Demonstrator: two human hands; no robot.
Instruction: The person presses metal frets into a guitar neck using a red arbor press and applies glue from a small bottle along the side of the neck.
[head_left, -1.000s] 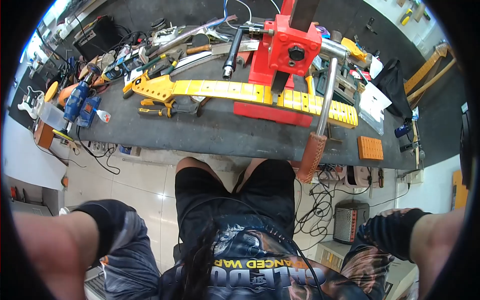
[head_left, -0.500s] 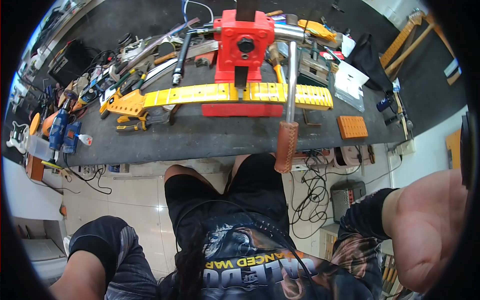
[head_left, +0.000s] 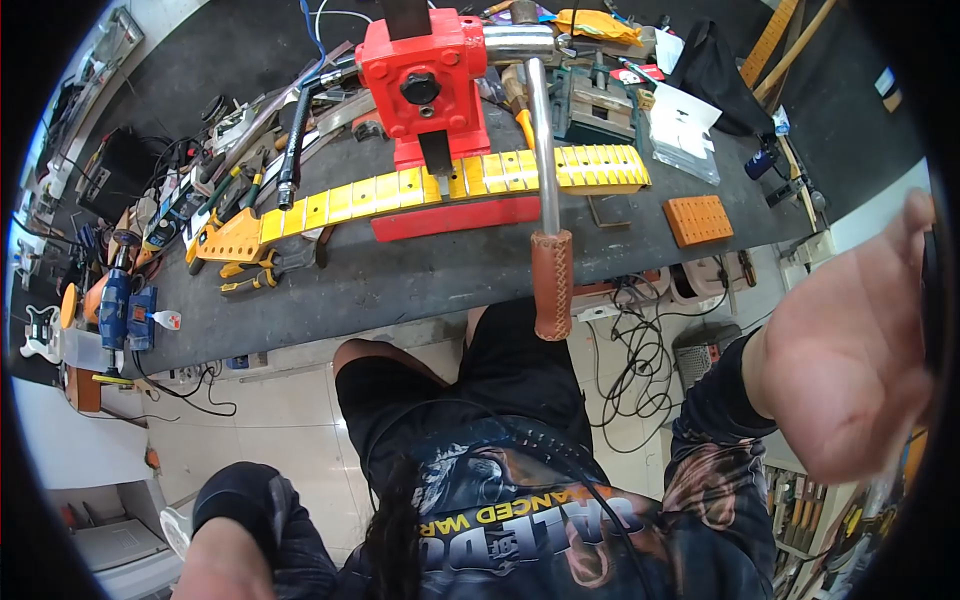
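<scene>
My right hand (head_left: 840,370) is raised close to the camera at the right, its palm side showing. Its fingertips run off at the dark edge, next to a black thing (head_left: 932,300) I cannot make out. Of my left arm only the sleeve and bare wrist (head_left: 225,565) show at the lower left; the hand is out of frame. On the bench a guitar neck (head_left: 350,200) with a yellow fretboard lies across the red base (head_left: 455,217) of an arbor press (head_left: 420,90). The ram's tip is at the fretboard. The press lever's brown leather grip (head_left: 553,285) hangs over the front edge.
Yellow-handled pliers (head_left: 262,272) lie below the headstock. An orange drilled block (head_left: 698,221) and a hex key (head_left: 605,213) sit to the right. Tools clutter the back of the dark bench (head_left: 400,260). Black cables (head_left: 640,370) coil on the floor beneath.
The view has tilted and shifted, so the bench and press appear further left. My right hand appears higher, with more of its upper edge showing. Neck and lever look unmoved on the bench.
</scene>
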